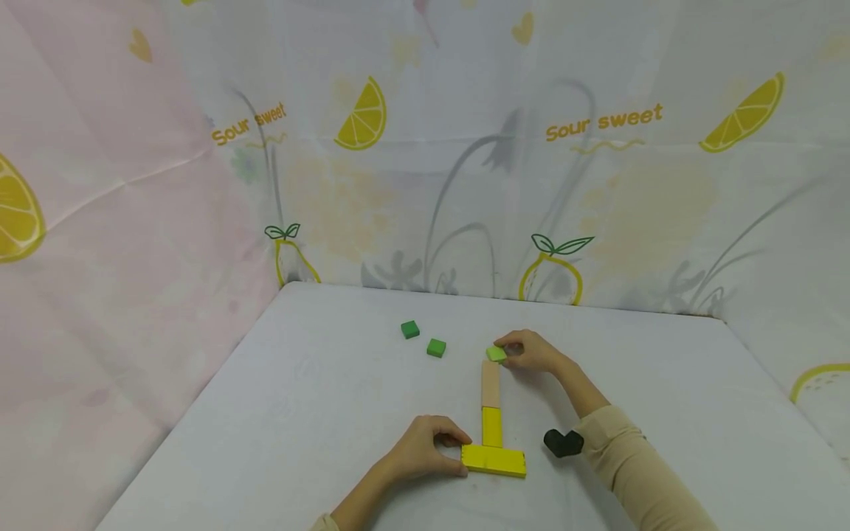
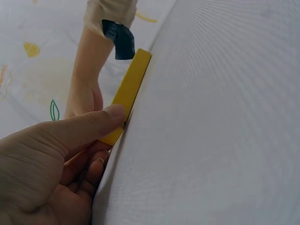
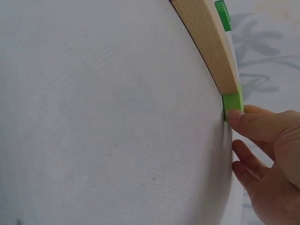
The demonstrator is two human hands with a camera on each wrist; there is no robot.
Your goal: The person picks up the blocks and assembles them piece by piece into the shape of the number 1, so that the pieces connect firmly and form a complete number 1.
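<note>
Yellow blocks (image 1: 494,460) lie crosswise on the white table, and my left hand (image 1: 428,448) pinches their left end between thumb and fingers. From the middle of this bar a shorter yellow block (image 1: 492,427) runs away from me, with a plain wooden block (image 1: 490,384) following in line. At the far end of the wooden block, my right hand (image 1: 531,350) pinches a small light green block (image 1: 496,354). In the right wrist view that light green block (image 3: 232,102) sits right at the wooden block's end (image 3: 208,42), thumb on its side.
Two darker green blocks, one (image 1: 409,330) farther back and one (image 1: 436,347) nearer, lie left of the right hand. A black wrist device (image 1: 563,443) shows at the right sleeve. Behind the white table (image 1: 319,369) hangs a lemon-printed cloth (image 1: 425,147).
</note>
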